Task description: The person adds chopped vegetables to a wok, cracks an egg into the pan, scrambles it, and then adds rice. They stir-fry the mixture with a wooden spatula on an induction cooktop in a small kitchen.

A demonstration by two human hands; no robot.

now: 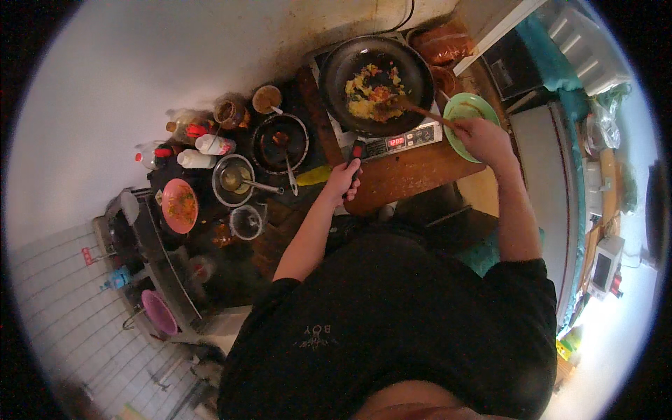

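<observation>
My left hand (344,182) is wrapped around the black handle (358,151) of a dark wok (336,79). The wok rests on an electric cooktop (433,132) with a lit red display. Yellow egg-like pieces with red and green bits (362,107) lie across the wok's bottom. In my right hand (484,139) is a wooden spatula (428,114), its blade down among the food. A light green plate (483,107) is partly hidden under that hand, to the right of the wok.
Left of the cooktop are a dark pan with a spoon (281,139), a metal bowl with a ladle (218,184), and several bottles (214,144). Farther left stands a pink plate of chopped food (181,223). The wooden table edge (415,191) runs in front of the cooktop.
</observation>
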